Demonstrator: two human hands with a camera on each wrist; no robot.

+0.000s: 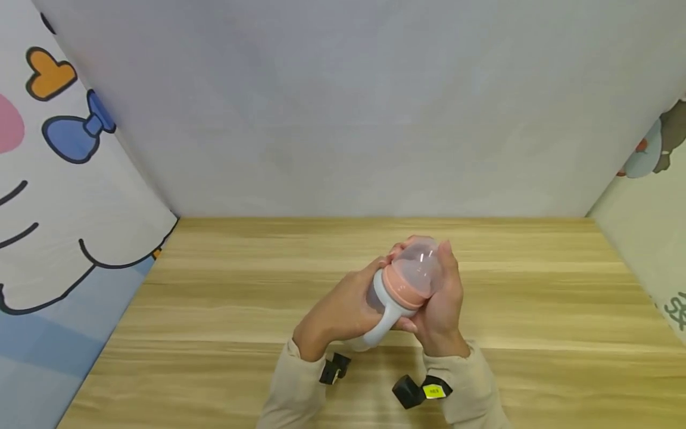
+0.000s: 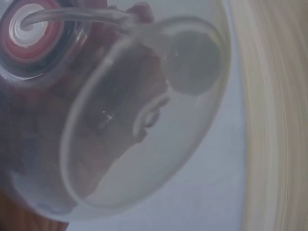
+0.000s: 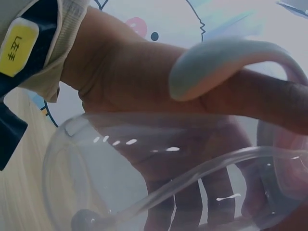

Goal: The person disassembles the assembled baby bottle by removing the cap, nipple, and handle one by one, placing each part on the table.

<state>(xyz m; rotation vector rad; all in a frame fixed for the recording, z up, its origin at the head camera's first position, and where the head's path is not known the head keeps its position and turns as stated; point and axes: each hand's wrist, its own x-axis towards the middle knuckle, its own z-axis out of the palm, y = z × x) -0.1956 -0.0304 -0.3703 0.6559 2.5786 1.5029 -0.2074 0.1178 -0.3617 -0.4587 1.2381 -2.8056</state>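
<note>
A baby bottle [image 1: 379, 290] with a clear body, a pink collar [image 1: 403, 288] and a see-through domed cap [image 1: 420, 265] lies tilted between both hands, its cap end up and to the right. My left hand [image 1: 345, 307] grips the body, fingers wrapped round it beside the pale curved handle [image 3: 216, 67]. From the other side, my right hand [image 1: 443, 304] holds the cap and collar, its thumb along the dome. Inside the clear body runs a straw [image 2: 82, 15] with a round grey weight [image 2: 192, 62]. Some fingers are hidden behind the bottle.
Under the hands spreads a wood-grain table [image 1: 214, 298]. A pale wall [image 1: 375, 107] rises at its back edge, with cartoon-printed panels [image 1: 64, 196] along the left and right. Black camera mounts [image 1: 408, 391] sit on both wrists.
</note>
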